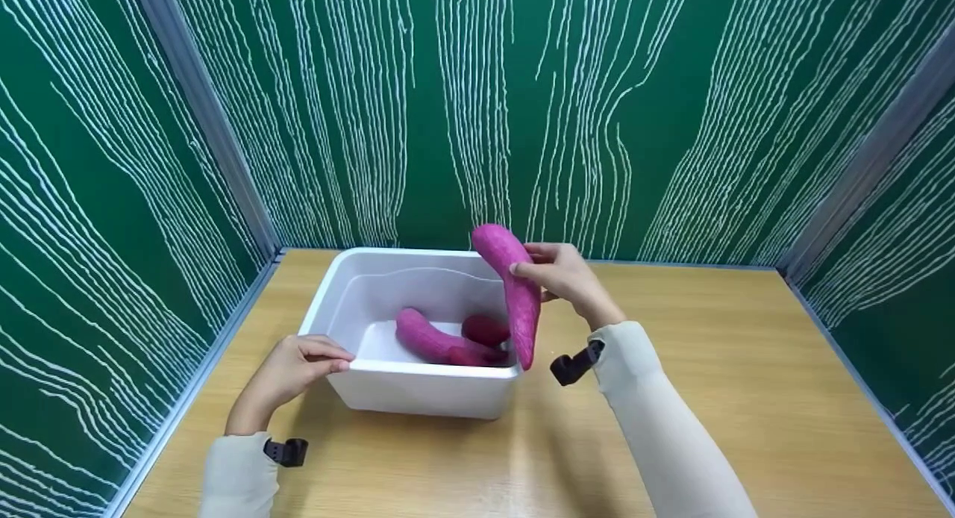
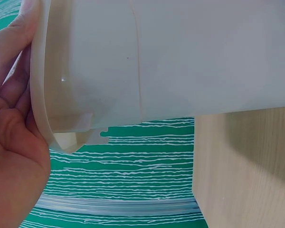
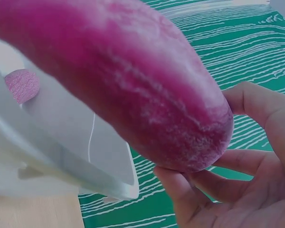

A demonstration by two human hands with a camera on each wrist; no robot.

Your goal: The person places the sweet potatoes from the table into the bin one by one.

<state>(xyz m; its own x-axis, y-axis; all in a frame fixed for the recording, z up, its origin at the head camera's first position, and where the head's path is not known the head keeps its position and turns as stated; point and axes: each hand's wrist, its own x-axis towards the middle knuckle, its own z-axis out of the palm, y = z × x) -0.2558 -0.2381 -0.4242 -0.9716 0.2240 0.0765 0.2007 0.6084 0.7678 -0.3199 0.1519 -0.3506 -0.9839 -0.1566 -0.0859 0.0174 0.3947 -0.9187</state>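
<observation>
Between thumb and fingers my right hand [image 1: 563,273] holds a long magenta sweet potato [image 1: 515,298], tilted over the right edge of a white plastic bin [image 1: 425,387]. Its thick end points up and away, its thin end down toward me. In the right wrist view the sweet potato [image 3: 147,90] fills much of the picture. My left hand [image 1: 298,365] pinches the bin's rim at its near left corner; in the left wrist view the fingers lie along that rim [image 2: 40,71]. Inside the bin lie a curved pink sweet potato [image 1: 425,335] and darker red pieces [image 1: 483,328], partly hidden by the front wall.
The bin stands on a light wooden table [image 1: 716,384]. Green panels with white wavy lines [image 1: 477,115] rise behind and at both sides, framed by grey metal posts [image 1: 205,115]. Each wrist wears a small black camera [image 1: 574,365].
</observation>
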